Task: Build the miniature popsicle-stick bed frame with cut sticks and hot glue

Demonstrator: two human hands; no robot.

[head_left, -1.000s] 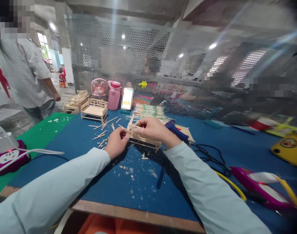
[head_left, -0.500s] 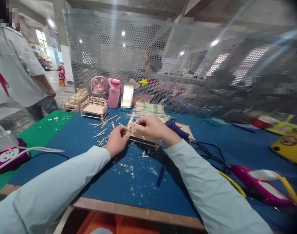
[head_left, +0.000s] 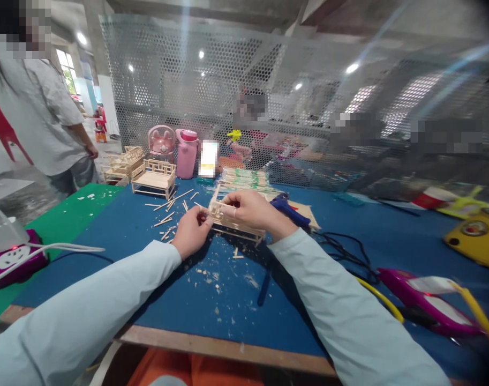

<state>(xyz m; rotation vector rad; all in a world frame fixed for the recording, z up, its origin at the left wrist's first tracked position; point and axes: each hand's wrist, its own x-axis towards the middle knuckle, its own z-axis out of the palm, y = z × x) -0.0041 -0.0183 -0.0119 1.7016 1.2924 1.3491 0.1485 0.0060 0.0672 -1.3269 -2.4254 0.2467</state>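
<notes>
A miniature stick-built bench (head_left: 240, 231) lies on the blue table between my two hands. My left hand (head_left: 193, 230) is closed, its thumb and fingers pinching the bench's left end. From above, my right hand (head_left: 255, 212) bends over the bench, with thumb and fingers closed on its upper framework near that same end. My right fingers hide part of the frame, so the exact joint between them is unclear. Loose wooden sticks (head_left: 164, 219) lie left of my left hand. Just beyond my right wrist is a blue glue gun (head_left: 290, 210).
Finished miniature benches (head_left: 153, 178) stand at the back left, beside a pink bottle (head_left: 187, 154) and a lit phone (head_left: 208, 159). Bundled sticks (head_left: 246, 178) lie behind the work. A purple power strip (head_left: 431, 303) and black cable (head_left: 351, 252) are at right. A person (head_left: 47, 118) stands left.
My hands keep nearly the same hold on the bench. The view has shifted slightly, and the standing person at left appears a little lower and further right.
</notes>
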